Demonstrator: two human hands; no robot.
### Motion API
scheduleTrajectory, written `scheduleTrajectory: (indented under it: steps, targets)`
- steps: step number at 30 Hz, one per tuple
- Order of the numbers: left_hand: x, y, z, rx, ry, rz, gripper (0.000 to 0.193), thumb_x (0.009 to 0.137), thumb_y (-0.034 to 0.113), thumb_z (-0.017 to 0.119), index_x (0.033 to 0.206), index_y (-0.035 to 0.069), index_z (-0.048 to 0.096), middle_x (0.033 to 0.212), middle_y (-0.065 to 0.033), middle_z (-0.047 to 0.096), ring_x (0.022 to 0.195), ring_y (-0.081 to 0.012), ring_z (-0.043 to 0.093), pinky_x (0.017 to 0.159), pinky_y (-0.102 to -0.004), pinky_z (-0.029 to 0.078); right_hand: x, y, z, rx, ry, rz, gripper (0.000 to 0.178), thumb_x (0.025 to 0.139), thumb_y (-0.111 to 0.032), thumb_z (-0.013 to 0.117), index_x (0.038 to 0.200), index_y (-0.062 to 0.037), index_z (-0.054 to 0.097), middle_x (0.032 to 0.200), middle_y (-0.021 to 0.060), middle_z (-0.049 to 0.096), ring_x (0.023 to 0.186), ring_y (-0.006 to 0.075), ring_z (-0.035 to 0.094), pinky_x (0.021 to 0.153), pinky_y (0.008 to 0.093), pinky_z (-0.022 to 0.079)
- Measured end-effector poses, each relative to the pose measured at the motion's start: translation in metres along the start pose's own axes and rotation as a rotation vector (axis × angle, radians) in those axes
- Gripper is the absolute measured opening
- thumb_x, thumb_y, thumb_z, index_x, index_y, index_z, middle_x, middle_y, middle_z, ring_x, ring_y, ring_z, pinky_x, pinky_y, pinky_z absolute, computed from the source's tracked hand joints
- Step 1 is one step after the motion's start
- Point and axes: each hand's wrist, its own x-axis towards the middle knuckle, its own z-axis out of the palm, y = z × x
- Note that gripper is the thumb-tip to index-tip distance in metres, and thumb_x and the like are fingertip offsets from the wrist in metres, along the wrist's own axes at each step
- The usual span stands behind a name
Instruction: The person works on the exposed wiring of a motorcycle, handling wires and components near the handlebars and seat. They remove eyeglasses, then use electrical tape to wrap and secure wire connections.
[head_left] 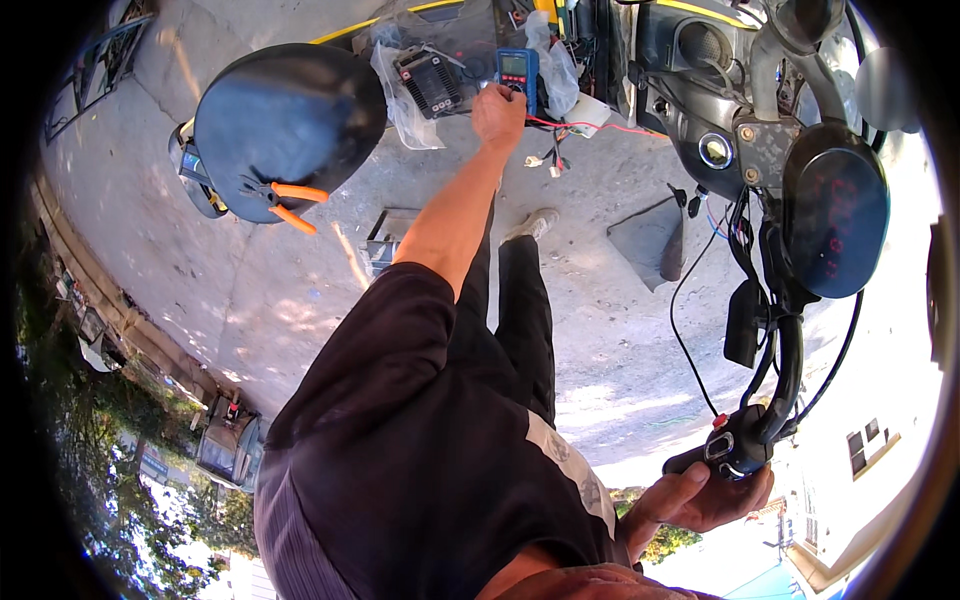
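Note:
My left hand (pixel 499 118) reaches up to a blue multimeter (pixel 514 66) with a small screen. Its fingers are closed at the meter's dial, which they partly cover. Red wire (pixel 600 126) runs rightward from beside the meter, and loose wires with pale connectors (pixel 552 165) hang below. Just left of the meter lies a black finned box (pixel 428 82) on clear plastic. At the lower right, my right hand (pixel 710 497) is wrapped around the end of a handlebar (pixel 788 375), thumb near the switch housing (pixel 735 442); the fingers beneath are partly hidden.
Pliers with orange handles (pixel 297 203) rest on a black seat (pixel 290 120) at the left. A display with red digits (pixel 838 215) sits on the handlebar at the right. Black cable (pixel 676 320) loops down to the switches. On the ground lies a dark flat piece (pixel 650 240).

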Motion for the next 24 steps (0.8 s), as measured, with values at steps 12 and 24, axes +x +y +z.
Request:
scheduleTrajectory:
  steps: [12,24]
  targets:
    - [-0.018,0.021,-0.017,0.029,-0.083,0.102,0.092,0.076,0.044,0.095,0.135,-0.007,0.046,0.130,-0.0273,0.056,0.126,-0.0468,0.057,0.106,-0.0537,0.049,0.001,-0.002,-0.003,0.002,-0.035,-0.032,0.078,0.096,-0.052,0.078,0.151,-0.0043,0.049,0.146,0.0222,0.044,0.133,0.0365,0.055,0.101,0.0437,0.059]
    - [-0.012,0.012,-0.017,0.017,-0.187,0.020,0.091,0.074,0.026,0.089,0.145,-0.006,0.041,0.134,-0.0269,0.055,0.129,-0.0445,0.058,0.109,-0.0505,0.050,-0.001,0.003,-0.005,0.002,-0.032,-0.066,0.074,0.094,-0.040,0.082,0.150,-0.0043,0.049,0.146,0.0208,0.045,0.133,0.0351,0.053,0.104,0.0436,0.056]
